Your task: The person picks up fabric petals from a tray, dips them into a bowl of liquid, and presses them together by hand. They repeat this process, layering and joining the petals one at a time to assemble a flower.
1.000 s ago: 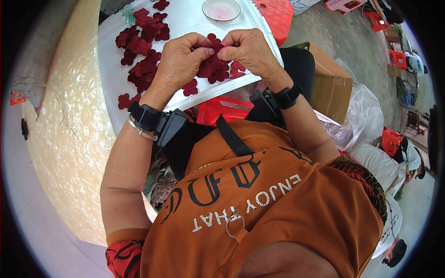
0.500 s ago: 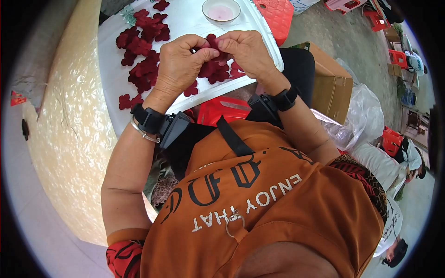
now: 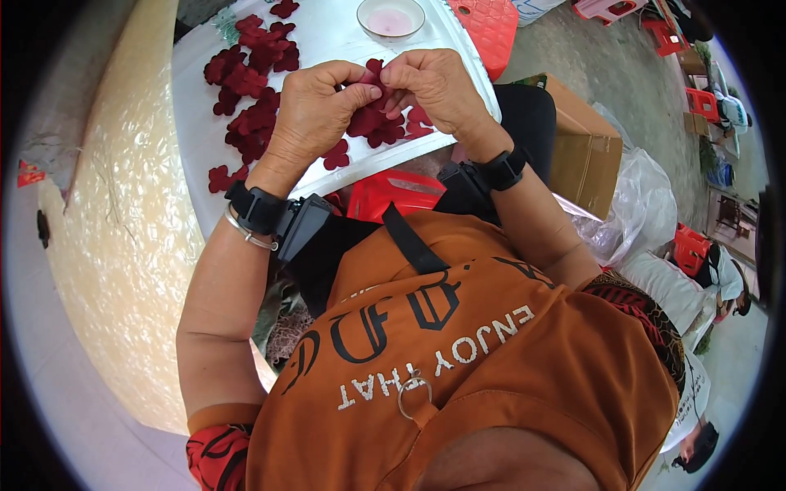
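Over a white tray [image 3: 458, 37], my left hand [image 3: 315, 106] and my right hand [image 3: 438, 90] meet with thumbs and fingertips pinched on a dark red flower-shaped petal piece [image 3: 374, 67]. Most of that piece is hidden behind my fingers. Just beneath my hands lie more dark red petal pieces [image 3: 381, 129], partly covered by them. A larger scattered heap of the same pieces [image 3: 255, 114] spreads to the left of my left hand. Beyond my fingertips, toward the far edge, stands a shallow bowl [image 3: 391, 34] with pale pinkish contents.
A red plastic stool [image 3: 489, 33] touches the tray's far right side. To my right are an open cardboard box [image 3: 585, 164] and clear plastic bags [image 3: 643, 192]. A glossy cream-coloured surface [image 3: 131, 229] curves along the left. Other people sit farther off at the right.
My right hand has shifted slightly up and away from my left, and its lower fingers have loosened a little. My left hand has moved slightly left. Both keep their pinch.
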